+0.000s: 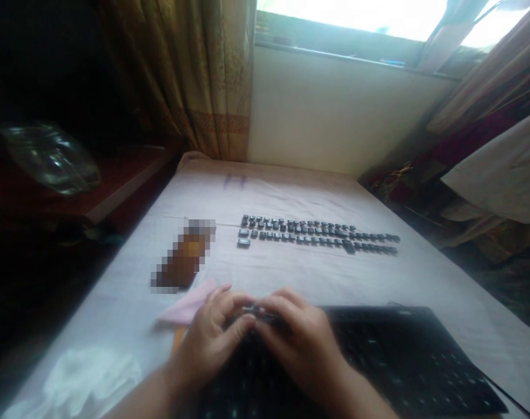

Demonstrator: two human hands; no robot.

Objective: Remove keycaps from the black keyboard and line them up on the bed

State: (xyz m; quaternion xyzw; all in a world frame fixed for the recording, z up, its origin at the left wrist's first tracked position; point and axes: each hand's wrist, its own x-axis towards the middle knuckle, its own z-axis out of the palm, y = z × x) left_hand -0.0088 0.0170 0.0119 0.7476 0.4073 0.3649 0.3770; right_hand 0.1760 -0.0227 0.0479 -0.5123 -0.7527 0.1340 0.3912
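Note:
A black computer keyboard (391, 349) lies at the table's near edge, its face dark with small pale spots where keys are off. Above its left part my left hand (214, 326) and my right hand (302, 329) meet, thumbs and fingers pinched together. Between the fingertips is a small dark keycap-like piece (251, 309) with a pale gleam; blur and fingers hide most of it. Beyond the hands, black keycaps (308, 238) stand in several rows on the cloth. A pink cloth (190, 305) lies just past my left hand, with an orange strip (178, 337) beside it.
A white crumpled cloth (90, 378) lies at the near left. Farther back is a pixelated brown object (181, 259). A light sheet (138, 279) covers the table. A dark red shelf (129, 180) with a clear rounded object (55, 157) stands left. A cable (504, 390) runs right.

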